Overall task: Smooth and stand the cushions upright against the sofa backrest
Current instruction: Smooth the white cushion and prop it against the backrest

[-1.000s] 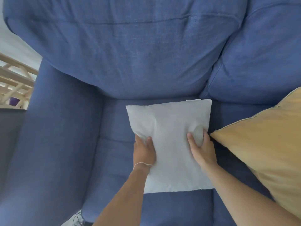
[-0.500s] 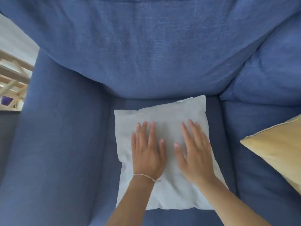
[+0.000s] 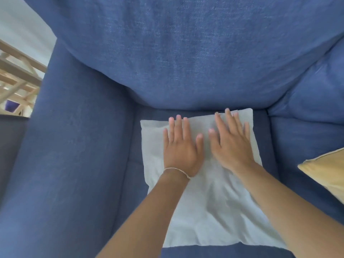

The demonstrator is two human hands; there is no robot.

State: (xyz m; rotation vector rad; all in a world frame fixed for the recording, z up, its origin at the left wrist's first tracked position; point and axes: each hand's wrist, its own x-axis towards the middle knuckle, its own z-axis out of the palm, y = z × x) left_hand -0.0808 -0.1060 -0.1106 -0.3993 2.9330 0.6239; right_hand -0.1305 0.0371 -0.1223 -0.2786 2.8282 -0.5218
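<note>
A pale grey cushion (image 3: pixel 210 207) lies flat on the blue sofa seat (image 3: pixel 128 183), its far edge close to the backrest (image 3: pixel 186 58). My left hand (image 3: pixel 179 146) presses flat on its far half, fingers spread, a thin bracelet at the wrist. Beside it my right hand (image 3: pixel 230 140) also lies flat, palm down, fingertips at the cushion's far edge. Neither hand grips anything. A yellow cushion (image 3: pixel 327 172) pokes in at the right edge, lying on the seat.
The sofa's left armrest (image 3: pixel 61 155) rises beside the seat. A second back cushion (image 3: pixel 312 94) sits to the right. Beyond the armrest stand wooden rails (image 3: pixel 16 75) and a pale wall.
Both hands let go of the grey cushion's sides, opened flat on top of it, then slid forward toward the backrest. The view has moved closer and left, so the yellow cushion shows less.
</note>
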